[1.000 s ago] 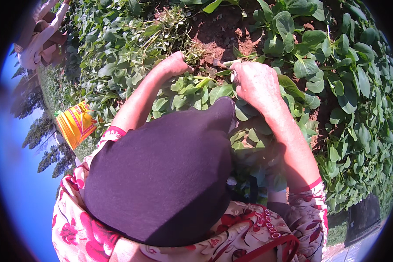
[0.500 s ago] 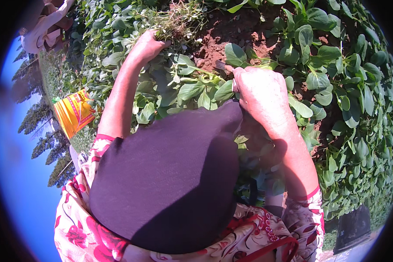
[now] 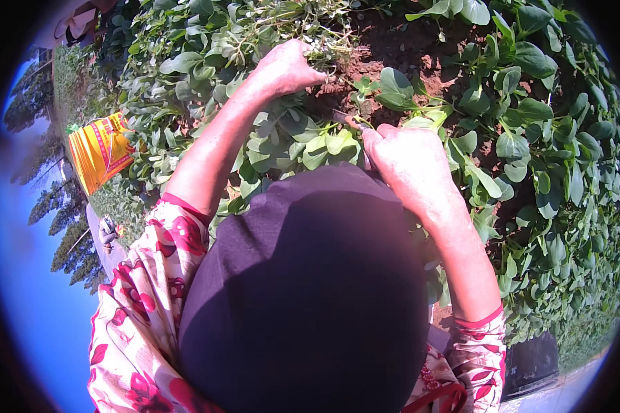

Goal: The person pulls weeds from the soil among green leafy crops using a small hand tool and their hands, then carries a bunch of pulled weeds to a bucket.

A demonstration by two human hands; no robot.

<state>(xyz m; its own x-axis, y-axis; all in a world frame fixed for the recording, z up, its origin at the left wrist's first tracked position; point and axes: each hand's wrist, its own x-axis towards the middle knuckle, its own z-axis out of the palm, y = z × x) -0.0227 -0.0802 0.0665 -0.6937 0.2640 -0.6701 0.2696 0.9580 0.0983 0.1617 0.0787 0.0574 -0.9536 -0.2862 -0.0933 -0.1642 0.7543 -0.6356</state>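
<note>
My right hand is closed round the handle of a small knife. Its narrow, brown-stained blade points left, low over the reddish soil among leafy green plants. My left hand sits up and to the left of the blade, curled at the edge of a clump of pulled weeds with thin stems and roots. Its thumb reaches toward the soil, while the fingertips are hidden in the weeds. A dark rounded cloth surface covers the lower middle of the view.
Dense broad-leaved plants fill the right side. Bare reddish soil shows at the top middle. On the left stands a yellow and red bag. Another person is far off at left. A dark object lies at lower right.
My left hand has moved right, closer to the knife. The right hand has shifted slightly down, and more of the blade shows. The dark cloth surface has moved right and down.
</note>
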